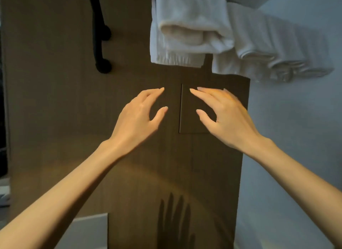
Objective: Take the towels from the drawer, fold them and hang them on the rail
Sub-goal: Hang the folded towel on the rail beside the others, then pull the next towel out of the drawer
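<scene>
Two folded white towels hang at the top of the view: one thick towel (187, 26) near the middle and a second towel (273, 54) to its right, against the pale wall. The rail itself is hidden by them. Below them, my left hand (140, 115) and my right hand (224, 115) are stretched out side by side in front of a dark wooden cabinet front (185, 165). Both hands have straight, spread fingers and hold nothing. A thin rectangular panel seam (180, 108) runs between the hands.
A black metal leg with rounded feet (100, 45) stands at the upper left over the brown floor. A pale wall (296, 137) fills the right side. A light grey block (88, 230) sits at the bottom left.
</scene>
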Tool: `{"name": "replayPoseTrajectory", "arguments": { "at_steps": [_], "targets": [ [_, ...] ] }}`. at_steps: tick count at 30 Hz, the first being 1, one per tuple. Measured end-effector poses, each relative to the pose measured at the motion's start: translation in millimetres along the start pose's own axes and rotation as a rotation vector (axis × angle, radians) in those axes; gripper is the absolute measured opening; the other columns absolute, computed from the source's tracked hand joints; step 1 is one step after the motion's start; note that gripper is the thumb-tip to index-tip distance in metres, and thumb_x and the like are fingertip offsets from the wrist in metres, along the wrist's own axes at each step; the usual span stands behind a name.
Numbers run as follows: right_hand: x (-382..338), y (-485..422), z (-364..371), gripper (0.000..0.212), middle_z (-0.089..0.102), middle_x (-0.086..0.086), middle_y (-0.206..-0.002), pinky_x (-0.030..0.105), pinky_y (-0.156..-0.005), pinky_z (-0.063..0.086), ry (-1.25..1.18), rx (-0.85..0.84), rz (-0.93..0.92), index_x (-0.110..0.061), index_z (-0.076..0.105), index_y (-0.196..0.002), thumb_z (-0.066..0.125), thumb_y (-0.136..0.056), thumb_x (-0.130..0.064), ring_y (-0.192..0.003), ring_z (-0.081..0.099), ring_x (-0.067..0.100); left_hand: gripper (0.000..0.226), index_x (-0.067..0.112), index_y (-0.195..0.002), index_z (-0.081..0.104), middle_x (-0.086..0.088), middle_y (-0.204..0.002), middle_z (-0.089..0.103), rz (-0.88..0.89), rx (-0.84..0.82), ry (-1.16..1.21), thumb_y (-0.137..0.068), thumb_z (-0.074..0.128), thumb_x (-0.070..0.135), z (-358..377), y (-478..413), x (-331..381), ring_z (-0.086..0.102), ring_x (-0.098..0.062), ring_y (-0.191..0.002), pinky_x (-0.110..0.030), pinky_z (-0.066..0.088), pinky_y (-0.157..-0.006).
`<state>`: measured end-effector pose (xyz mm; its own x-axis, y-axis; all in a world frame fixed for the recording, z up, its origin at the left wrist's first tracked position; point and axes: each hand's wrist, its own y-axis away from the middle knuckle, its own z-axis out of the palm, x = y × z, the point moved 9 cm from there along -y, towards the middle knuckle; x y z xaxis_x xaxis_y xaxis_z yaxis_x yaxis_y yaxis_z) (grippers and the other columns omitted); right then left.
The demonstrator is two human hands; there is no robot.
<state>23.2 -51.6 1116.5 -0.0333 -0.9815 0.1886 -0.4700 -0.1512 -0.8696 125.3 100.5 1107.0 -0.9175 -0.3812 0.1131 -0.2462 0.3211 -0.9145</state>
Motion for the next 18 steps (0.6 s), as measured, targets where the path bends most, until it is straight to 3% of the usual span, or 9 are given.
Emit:
{"name": "replayPoseTrajectory", "arguments": {
  "at_steps": [7, 11, 18],
  "targets": [
    [7.3, 106.1, 39.5, 0.048, 0.050, -0.005, -0.143, 0.034, -0.115, 0.016, -0.093, -0.190, 0.014, -0.030, 0.046, -0.142, 0.056, -0.095, -0.034, -0.135, 0.043, 0.014, 0.048, 0.019, -0.143, 0.044, -0.001, -0.135, 0.055, 0.046, -0.124, -0.153, -0.098, 0.050, 0.037, 34.4, 82.8, 38.4, 0.057, -0.021, -0.116, -0.038, 0.045, -0.100],
    [10.2, 177.9, 54.3, 0.047, 0.052, -0.006, -0.141, 0.035, -0.115, 0.018, -0.167, -0.293, 0.027, -0.029, 0.047, -0.142, 0.055, -0.095, -0.034, -0.132, 0.045, 0.013, 0.049, 0.021, -0.143, 0.043, -0.004, -0.134, 0.056, -0.025, -0.225, -0.197, -0.097, 0.050, 0.037, 62.4, 142.6, 58.9, 0.057, -0.022, -0.115, -0.045, 0.043, -0.104],
    [8.1, 309.3, 83.2, 0.034, 0.061, -0.006, -0.127, 0.037, -0.105, 0.039, -0.347, -0.474, 0.104, -0.026, 0.058, -0.128, 0.055, -0.095, -0.031, -0.121, 0.054, 0.013, 0.048, 0.017, -0.141, 0.046, -0.007, -0.129, 0.060, -0.158, -0.401, -0.210, -0.097, 0.053, 0.033, 108.8, 264.5, 81.0, 0.060, -0.026, -0.109, -0.043, 0.046, -0.100]
  ]
}}
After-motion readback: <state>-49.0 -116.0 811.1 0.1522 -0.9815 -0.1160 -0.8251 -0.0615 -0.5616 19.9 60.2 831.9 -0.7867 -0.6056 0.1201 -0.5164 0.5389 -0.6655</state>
